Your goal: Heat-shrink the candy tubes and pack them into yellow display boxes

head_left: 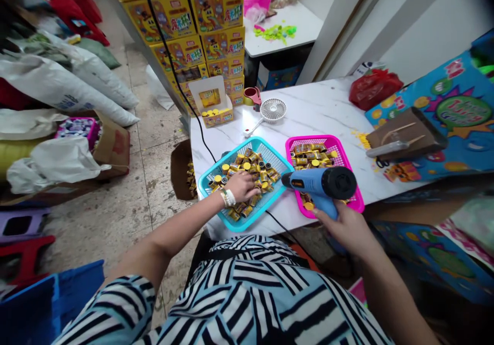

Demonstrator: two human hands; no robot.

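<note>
My right hand (345,228) grips the handle of a blue heat gun (320,183), whose nozzle points left over the gap between two baskets. My left hand (242,185) reaches into the turquoise basket (216,174), fingers curled down among several small yellow-and-black canisters (258,166); what it holds, if anything, is hidden. A pink basket (357,196) to the right carries more of the canisters, partly covered by the heat gun. Both baskets sit on a white marble table (320,113).
A small white fan (272,110), a tape roll (251,95) and an open yellow box (213,106) stand at the table's far left. A red bag (373,88) and colourful cartons (455,108) lie right. Stacked yellow boxes (200,21), sacks (69,88), stools (23,242) crowd the floor.
</note>
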